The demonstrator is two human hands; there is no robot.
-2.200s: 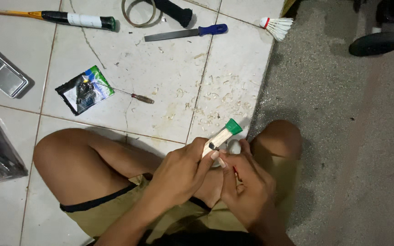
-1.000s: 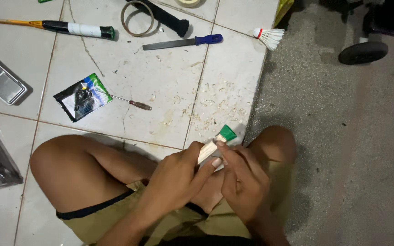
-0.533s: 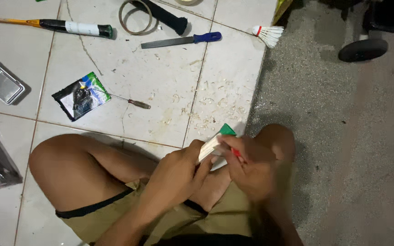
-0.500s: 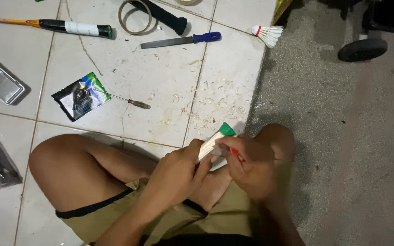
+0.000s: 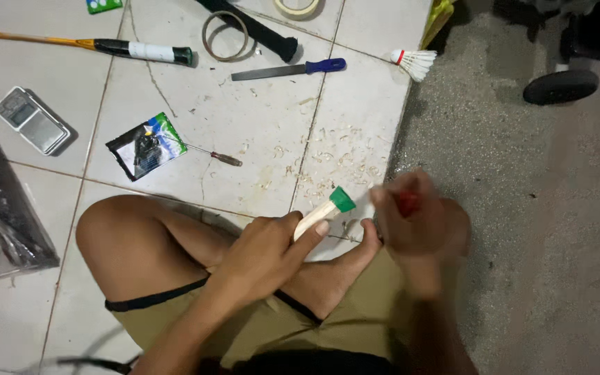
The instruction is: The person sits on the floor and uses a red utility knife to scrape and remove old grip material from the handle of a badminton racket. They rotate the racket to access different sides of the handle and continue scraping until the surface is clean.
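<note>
The right hand (image 5: 418, 222) has come away from the pale wooden handle (image 5: 317, 217) since half a second ago, when both hands were bunched together over it; now it sits blurred just to the right of the green cap (image 5: 342, 200), fist closed around something small and red (image 5: 407, 203) that I cannot make out clearly. By my reading that looks like the end of a stroke along the wood, the tool drawn off past the capped end. The left hand (image 5: 265, 253) is wrapped firmly around the lower part of the handle, thumb laid along it, holding it tilted up and to the right above the crossed legs, so the capped tip hangs over the white tiled floor (image 5: 244, 132). Pale wood shavings (image 5: 328, 156) are scattered on the tile just beyond that tip. Past them lie a blue-handled file (image 5: 289, 69), a small screwdriver (image 5: 220, 156) beside a green and black packet (image 5: 145, 146), a racket handle (image 5: 140, 51), a tape ring (image 5: 225, 35), a small digital scale (image 5: 31, 119) and a shuttlecock (image 5: 414, 62), all well apart from the hands. The tile ends just right of the hands, where rough grey concrete (image 5: 522, 208) begins; that side is open, with a black wheel (image 5: 560, 85) well away.
</note>
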